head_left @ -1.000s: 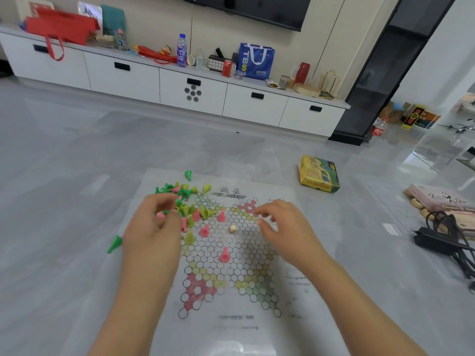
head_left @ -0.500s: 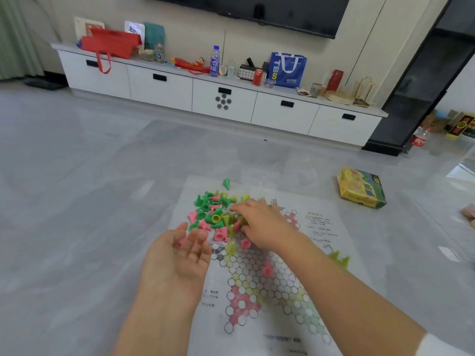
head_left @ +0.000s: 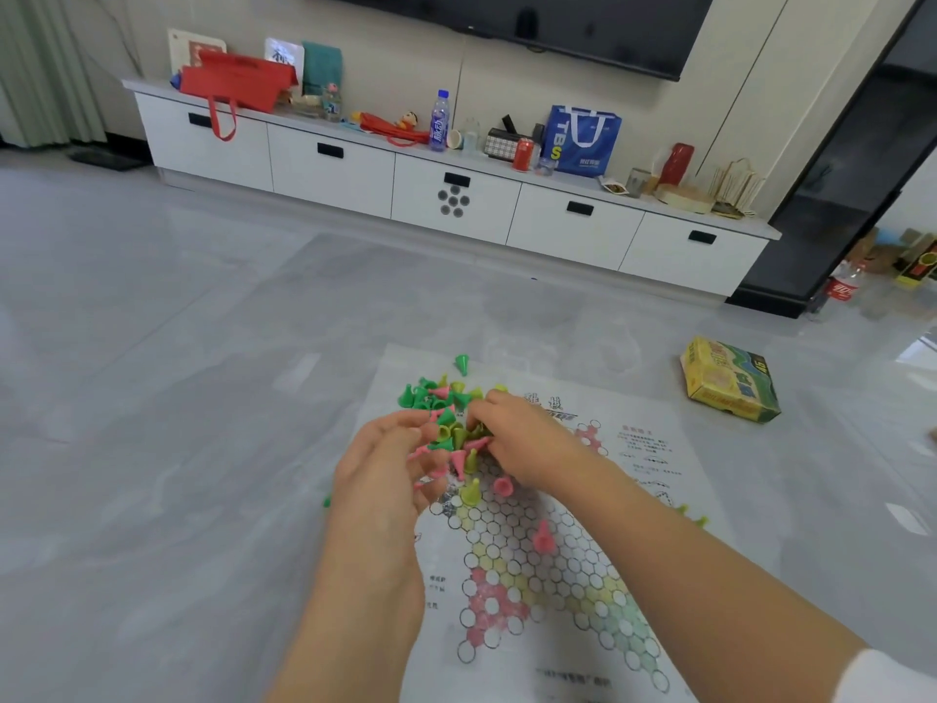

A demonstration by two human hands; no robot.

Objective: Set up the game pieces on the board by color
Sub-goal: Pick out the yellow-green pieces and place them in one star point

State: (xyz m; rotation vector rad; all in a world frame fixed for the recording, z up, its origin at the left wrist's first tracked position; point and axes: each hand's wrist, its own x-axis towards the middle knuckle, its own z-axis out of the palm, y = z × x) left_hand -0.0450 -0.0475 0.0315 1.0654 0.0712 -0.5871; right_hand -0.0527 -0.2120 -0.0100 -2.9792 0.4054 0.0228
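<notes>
A paper game board (head_left: 552, 575) printed with a hexagon star lies on the floor. A heap of green, pink and yellow-green cone pieces (head_left: 441, 403) covers its far left corner. My left hand (head_left: 385, 469) is at the heap's near edge, its fingers curled around a few pink pieces (head_left: 425, 451). Reaching into the heap from the right is my right hand (head_left: 522, 438), with its fingertips buried among yellow-green pieces. Single pieces stand apart on the board: a pink one (head_left: 543, 535), another pink one (head_left: 503, 484) and a yellow-green one (head_left: 471, 492).
A yellow-green game box (head_left: 730, 380) lies on the floor to the right of the board. One green piece (head_left: 327, 501) lies off the board at the left, and two yellow-green ones (head_left: 692, 515) at its right edge. A long white cabinet (head_left: 456, 195) runs along the far wall.
My left hand has turned from palm-up to fingers curled over the pink pieces and moved up to the heap. My right hand stays in the heap.
</notes>
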